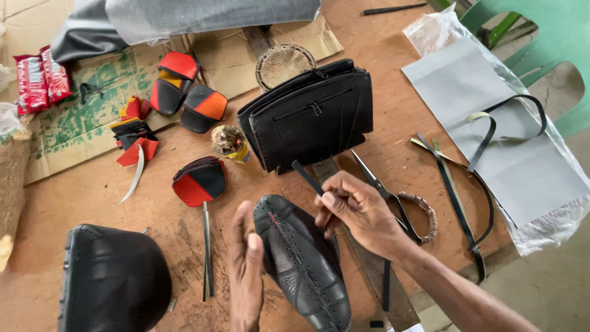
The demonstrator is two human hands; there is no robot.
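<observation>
A black leather panel (302, 261) with rows of punched holes along its seams lies tilted between my hands. My left hand (246, 270) steadies its left edge, fingers together and upright against it. My right hand (356, 209) pinches a thin black leather strip (306, 175) at the panel's upper edge; the strip runs up and left towards a black leather bag (313, 114). Scissors (393, 200) with wrapped handles lie just right of my right hand.
A domed black leather piece (114, 280) sits at lower left. Red, orange and black panels (184, 89) and a stack (200, 181) lie on cardboard and table. A round tin (230, 142), grey sheets in plastic (491, 117), black straps (461, 197), a metal ruler (375, 270).
</observation>
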